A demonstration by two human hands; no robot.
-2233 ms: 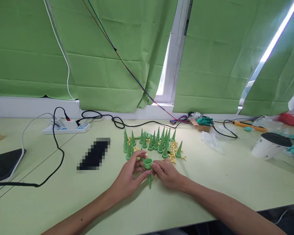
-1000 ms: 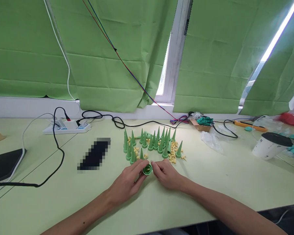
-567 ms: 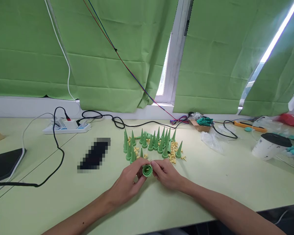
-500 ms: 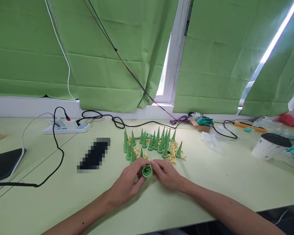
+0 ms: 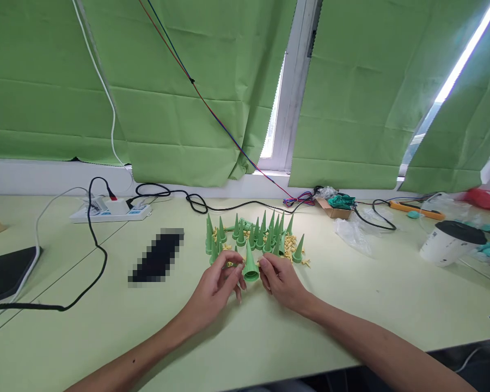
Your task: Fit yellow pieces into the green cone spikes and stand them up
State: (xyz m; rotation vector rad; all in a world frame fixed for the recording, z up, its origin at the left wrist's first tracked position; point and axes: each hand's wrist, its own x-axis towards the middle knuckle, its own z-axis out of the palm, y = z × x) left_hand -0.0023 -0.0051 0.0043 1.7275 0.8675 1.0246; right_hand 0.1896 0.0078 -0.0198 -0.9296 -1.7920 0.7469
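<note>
A green cone (image 5: pixel 250 265) is between my hands, its point up and its hollow base turned partly towards me. My left hand (image 5: pixel 217 284) pinches at the cone's left side with thumb and forefinger, its other fingers loosely bent below. On the cone's right side, the closed fingertips of my right hand (image 5: pixel 283 282) are at a small yellow piece (image 5: pixel 258 263) that touches or nearly touches the cone. Several green cones (image 5: pixel 298 251) stand just beyond my hands, with small yellow pieces (image 5: pixel 289 245) scattered among them.
A pixelated dark object (image 5: pixel 157 258) lies left of the cones. Further left are a power strip (image 5: pixel 118 211), black cable (image 5: pixel 102 261) and dark device (image 5: pixel 10 272). To the right are a small cardboard box (image 5: pixel 337 210), clear plastic (image 5: pixel 353 237), a yellow-orange tool (image 5: pixel 416 210) and a black-lidded white cup (image 5: pixel 445 245).
The held cone has turned from base-on to point-up, showing its side. My left fingers have shifted from around it to its left side, and my right hand has moved slightly right and up.
</note>
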